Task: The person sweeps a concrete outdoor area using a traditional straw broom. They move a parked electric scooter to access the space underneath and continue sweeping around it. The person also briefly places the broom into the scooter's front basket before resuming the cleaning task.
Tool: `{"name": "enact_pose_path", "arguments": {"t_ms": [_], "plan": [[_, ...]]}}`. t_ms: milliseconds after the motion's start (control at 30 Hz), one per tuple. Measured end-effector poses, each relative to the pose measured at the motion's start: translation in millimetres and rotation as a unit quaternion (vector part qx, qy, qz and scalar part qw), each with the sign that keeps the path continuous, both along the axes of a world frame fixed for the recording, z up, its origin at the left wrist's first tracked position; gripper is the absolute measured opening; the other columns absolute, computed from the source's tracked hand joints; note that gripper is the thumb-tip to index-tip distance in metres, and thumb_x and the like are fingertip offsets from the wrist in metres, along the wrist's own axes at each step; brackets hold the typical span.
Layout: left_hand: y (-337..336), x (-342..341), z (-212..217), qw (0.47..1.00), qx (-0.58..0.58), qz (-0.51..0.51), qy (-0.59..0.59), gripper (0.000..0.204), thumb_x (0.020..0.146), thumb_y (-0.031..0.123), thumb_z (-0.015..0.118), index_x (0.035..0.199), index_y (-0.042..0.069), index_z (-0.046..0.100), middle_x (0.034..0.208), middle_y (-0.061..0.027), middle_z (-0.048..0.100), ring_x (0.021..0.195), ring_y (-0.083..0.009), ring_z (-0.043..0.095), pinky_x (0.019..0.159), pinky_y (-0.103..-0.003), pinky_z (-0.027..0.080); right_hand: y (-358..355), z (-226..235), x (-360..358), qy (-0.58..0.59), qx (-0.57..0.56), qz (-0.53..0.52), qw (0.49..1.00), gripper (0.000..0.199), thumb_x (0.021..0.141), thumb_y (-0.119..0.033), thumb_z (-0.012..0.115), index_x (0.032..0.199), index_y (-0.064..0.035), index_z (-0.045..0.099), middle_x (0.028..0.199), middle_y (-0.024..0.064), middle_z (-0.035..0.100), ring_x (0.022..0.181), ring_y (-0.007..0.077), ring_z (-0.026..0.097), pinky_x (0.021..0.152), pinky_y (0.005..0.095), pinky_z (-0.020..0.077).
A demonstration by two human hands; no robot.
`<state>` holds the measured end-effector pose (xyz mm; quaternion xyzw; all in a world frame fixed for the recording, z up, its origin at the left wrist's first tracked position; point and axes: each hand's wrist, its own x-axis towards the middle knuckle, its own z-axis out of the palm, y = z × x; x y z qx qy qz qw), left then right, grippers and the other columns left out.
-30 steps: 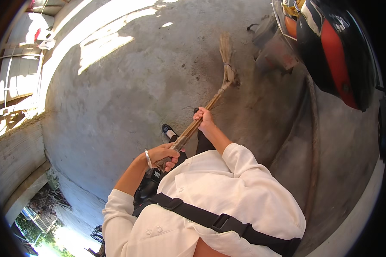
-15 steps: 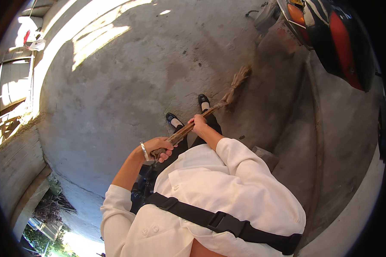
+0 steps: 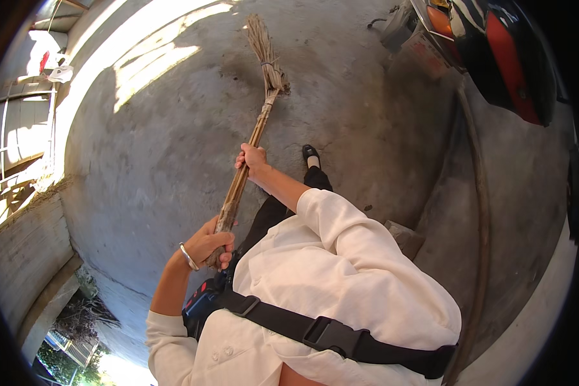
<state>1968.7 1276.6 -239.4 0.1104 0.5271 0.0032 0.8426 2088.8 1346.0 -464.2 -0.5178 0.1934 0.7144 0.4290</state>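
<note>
- L hand (image 3: 213, 244) & R hand (image 3: 252, 157): fingers clenched round long tan straw broom (image 3: 260, 123), R nearer bristles.
- Bristles swung fwd-L vs 0.5 s ago, so diff. grey concrete floor (image 3: 161, 154) patch covered.
- 1 black shoe (image 3: 310, 153) R of broom.

open floor (image 3: 154, 161) at left, vehicle (image 3: 511, 64) upper right

A big black and red thing, maybe a motorbike (image 3: 514, 71), stands at the far right corner of the grey floor (image 3: 174, 154), with a box (image 3: 426, 55) just beside it. A long brown pole (image 3: 480, 193) runs down the floor's right side. A small grey block (image 3: 405, 239) sits near it. Green leaves (image 3: 55, 360) show past the near left corner
</note>
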Motion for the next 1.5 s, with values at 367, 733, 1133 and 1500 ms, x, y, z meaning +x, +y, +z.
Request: {"name": "enact_pose_path", "arguments": {"t_ms": [367, 733, 1133, 1500], "plan": [[-26, 8, -84, 0.981, -0.071, -0.126, -0.128, 0.030, 0.075, 0.007, 0.050, 0.101, 0.002, 0.037, 0.059, -0.0027, 0.043, 0.043, -0.0082, 0.042, 0.036, -0.022, 0.039, -120, -50, 95, -0.077, -0.189, -0.128, 0.971, 0.024, 0.082, -0.015, 0.053, 0.066, -0.0087, 0.037, 0.049, 0.0021, 0.036, 0.037, 0.0125, 0.035, 0.037, 0.0258, 0.0359], [-52, -112, -36, 0.994, -0.111, 0.007, -0.020, 0.035, 0.075, 0.007, 0.049, 0.107, 0.003, 0.039, 0.060, -0.0030, 0.043, 0.040, -0.0079, 0.041, 0.032, -0.022, 0.035, -131, -69, -85, -0.050, -0.275, -0.004, 0.960, 0.008, 0.078, -0.007, 0.047, 0.076, -0.0026, 0.041, 0.054, 0.0098, 0.043, 0.039, 0.0204, 0.041, 0.039, 0.0350, 0.0396], [-19, -66, 30, 0.996, 0.020, -0.015, 0.090, 0.041, 0.073, 0.003, 0.049, 0.109, 0.001, 0.030, 0.061, -0.0061, 0.043, 0.042, -0.0129, 0.046, 0.037, -0.029, 0.043, -25, 4, -104, 0.134, -0.037, -0.015, 0.990, 0.019, 0.079, -0.009, 0.050, 0.068, -0.0054, 0.036, 0.052, 0.0039, 0.036, 0.039, 0.0120, 0.037, 0.034, 0.0274, 0.0362], [65, 53, -61, 0.993, 0.000, -0.063, -0.095, 0.033, 0.074, 0.006, 0.050, 0.103, 0.002, 0.034, 0.061, -0.0041, 0.044, 0.042, -0.0096, 0.043, 0.036, -0.024, 0.040, 11, -48, 130, -0.004, -0.055, -0.113, 0.992, 0.023, 0.082, -0.012, 0.050, 0.064, -0.0081, 0.036, 0.052, 0.0010, 0.035, 0.038, 0.0114, 0.034, 0.035, 0.0251, 0.0332]]}}
